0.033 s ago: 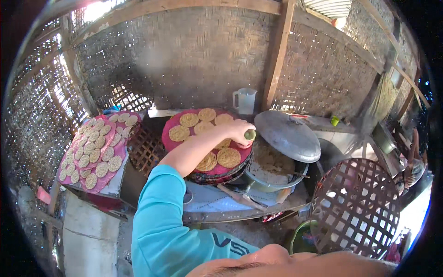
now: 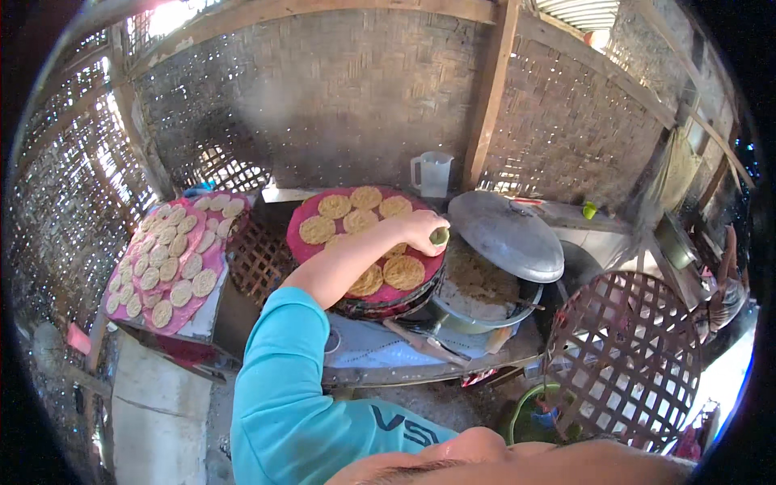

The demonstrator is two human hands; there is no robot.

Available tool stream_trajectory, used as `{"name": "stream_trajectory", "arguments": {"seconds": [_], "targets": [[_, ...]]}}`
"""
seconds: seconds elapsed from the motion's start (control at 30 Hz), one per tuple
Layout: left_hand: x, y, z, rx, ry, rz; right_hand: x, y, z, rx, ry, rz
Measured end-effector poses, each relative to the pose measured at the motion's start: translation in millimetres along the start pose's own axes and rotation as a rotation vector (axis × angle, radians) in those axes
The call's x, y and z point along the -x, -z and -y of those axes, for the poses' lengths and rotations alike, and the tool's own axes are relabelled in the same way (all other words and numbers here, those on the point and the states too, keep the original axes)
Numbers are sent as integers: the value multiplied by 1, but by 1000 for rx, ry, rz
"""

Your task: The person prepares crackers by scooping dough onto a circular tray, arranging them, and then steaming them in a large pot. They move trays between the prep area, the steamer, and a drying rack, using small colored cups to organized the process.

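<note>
My left hand (image 2: 422, 231) is closed round a small green cylinder-like thing (image 2: 439, 235), whose exact kind I cannot make out. The hand is over the right side of a round stand covered with pink cloth (image 2: 305, 212). Flat round cakes of a yellowish, grainy food (image 2: 403, 273) lie spread on that cloth; my forearm hides some of them. Just right of the hand is a large metal pot (image 2: 477, 326) with pale, lumpy food (image 2: 485, 279) inside and a stick-like handle over its rim. Its grey domed lid (image 2: 505, 234) leans across the back of the pot. My right hand is out of view.
At left, paler round cakes (image 2: 169, 267) cover pink cloth on a box. A clear jug (image 2: 434, 174) stands behind the pot. An openwork woven disc (image 2: 622, 360) is at lower right, beside a green bucket (image 2: 525, 412). Woven walls and a wooden post (image 2: 491, 97) enclose the back.
The whole view has shifted slightly. My left hand stays over the right side of the pink cloth with the green thing in it. A blue patch now shows in the green bucket.
</note>
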State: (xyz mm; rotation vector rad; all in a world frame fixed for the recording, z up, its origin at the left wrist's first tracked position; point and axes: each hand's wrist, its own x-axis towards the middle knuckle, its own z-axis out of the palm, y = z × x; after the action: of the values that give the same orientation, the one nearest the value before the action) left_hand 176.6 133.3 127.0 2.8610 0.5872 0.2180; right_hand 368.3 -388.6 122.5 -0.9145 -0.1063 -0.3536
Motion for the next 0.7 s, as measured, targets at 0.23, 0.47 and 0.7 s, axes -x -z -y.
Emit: {"name": "stream_trajectory", "arguments": {"seconds": [0.23,0.47,0.7], "targets": [[22,-4,-16,35,-46,-232,-28,-19,-32,-155,-239,345],[216,64,-10,-8,133,-767,-30,-100,-96,-185,-576,483],[377,-152,69,374,675,247,3,-178,-160,-337,-721,669]]}}
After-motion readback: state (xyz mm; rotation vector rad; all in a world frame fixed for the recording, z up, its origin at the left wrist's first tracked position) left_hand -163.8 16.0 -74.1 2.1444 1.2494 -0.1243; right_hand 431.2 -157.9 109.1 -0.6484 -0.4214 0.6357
